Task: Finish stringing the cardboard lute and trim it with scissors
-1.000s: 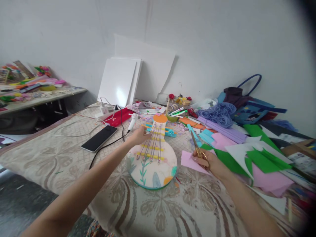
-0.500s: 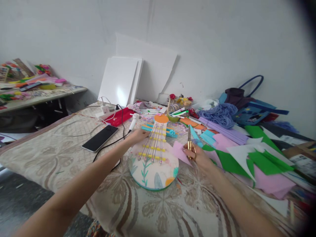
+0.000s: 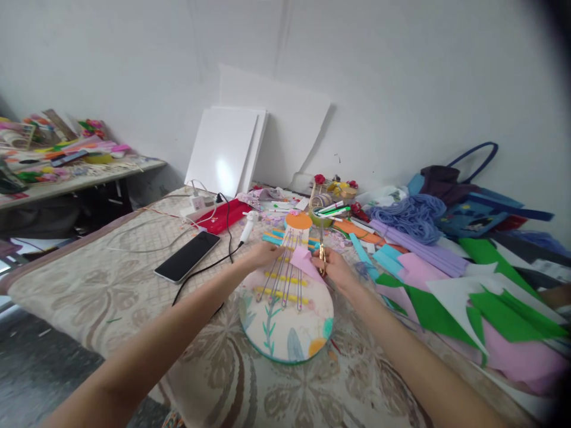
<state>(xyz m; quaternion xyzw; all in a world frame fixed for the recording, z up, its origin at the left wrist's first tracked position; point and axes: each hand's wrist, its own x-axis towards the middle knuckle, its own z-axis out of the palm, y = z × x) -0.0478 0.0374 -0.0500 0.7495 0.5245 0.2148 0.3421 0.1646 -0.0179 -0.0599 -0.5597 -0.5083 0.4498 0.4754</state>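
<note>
A guitar-shaped craft [image 3: 279, 321] lies on the patterned cloth, with a round painted body, an orange disc at its head, grey strings and yellow strips. My left hand [image 3: 264, 254] is over the left side of its neck, fingers drawn together; whether they grip anything is too small to tell. In my right hand [image 3: 336, 268] are gold-handled scissors [image 3: 322, 255], blades pointing up and away. The same hand pinches a piece of pink paper [image 3: 304, 260], which extends left over the strings and close to my left fingertips.
Left of the craft lie a phone [image 3: 187, 257], a white glue gun [image 3: 250, 227] with a black cord, and a power strip [image 3: 198, 207]. Coloured sheets [image 3: 446, 303], blue yarn [image 3: 410, 217] and a bag [image 3: 477, 202] crowd the right side. White boards [image 3: 225, 148] lean on the wall.
My right hand has moved left with the scissors and pink paper, bringing the paper over the strings. My left fingers have shifted inward over the neck. The view has turned slightly left.
</note>
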